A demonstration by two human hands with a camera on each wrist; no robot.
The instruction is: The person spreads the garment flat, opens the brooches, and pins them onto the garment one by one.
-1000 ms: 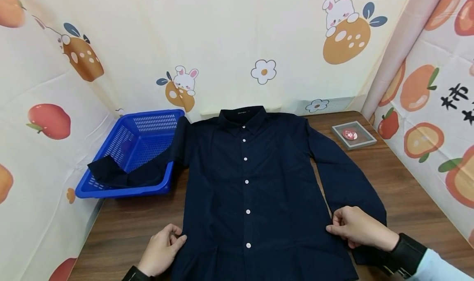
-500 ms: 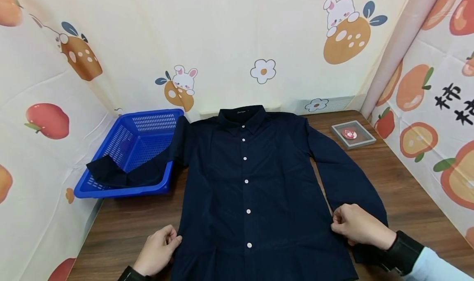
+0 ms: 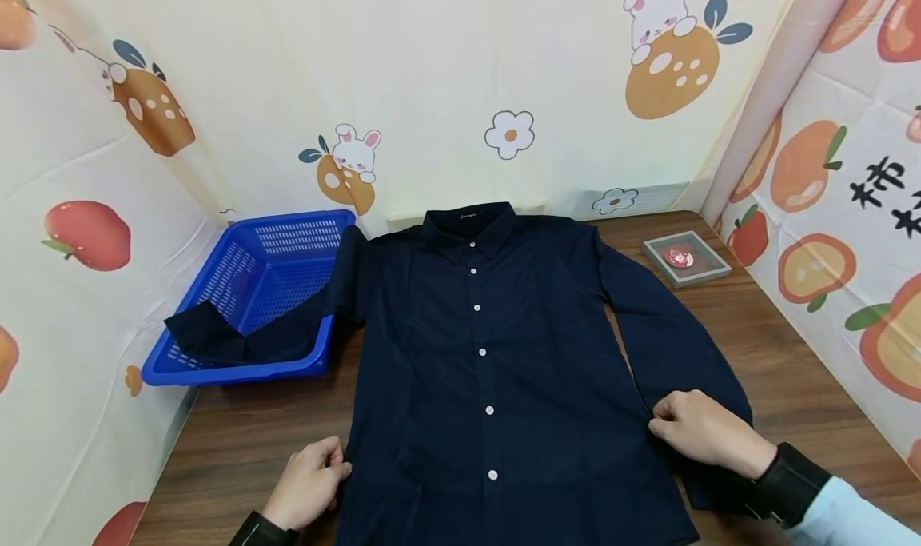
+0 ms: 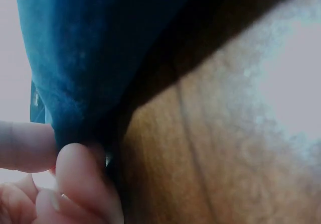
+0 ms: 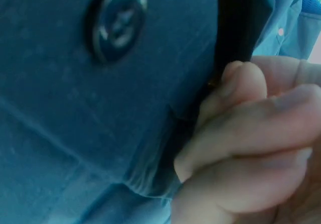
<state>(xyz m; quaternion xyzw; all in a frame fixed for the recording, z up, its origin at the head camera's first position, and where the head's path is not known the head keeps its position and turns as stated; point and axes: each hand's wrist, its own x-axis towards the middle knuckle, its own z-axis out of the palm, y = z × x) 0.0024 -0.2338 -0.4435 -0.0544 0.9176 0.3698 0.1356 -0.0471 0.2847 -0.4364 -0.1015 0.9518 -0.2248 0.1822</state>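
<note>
A dark navy button-up shirt (image 3: pixel 439 354) lies spread front up on the table, its collar at the far end and white buttons down the middle. At the shirt's left side edge, my left hand (image 3: pixel 308 480) pinches the cloth between thumb and fingers; the left wrist view shows the fabric (image 4: pixel 85 73) caught at the fingertips. My right hand (image 3: pixel 708 430) pinches the right side edge, beside the sleeve (image 3: pixel 669 330) on that side. In the right wrist view the curled fingers (image 5: pixel 251 128) meet the cloth near a dark button (image 5: pixel 120 23).
A blue plastic basket (image 3: pixel 237 376) stands at the left, with the shirt's other sleeve (image 3: pixel 281 340) draped into it. A small grey framed box (image 3: pixel 687 260) with a red-and-white item sits at the back right. Printed curtains (image 3: pixel 432 66) enclose the table (image 3: pixel 237 450).
My right hand has shifted slightly right and up with the shirt's side edge, and my left hand slightly left. The lower buttons have moved a little to the right.
</note>
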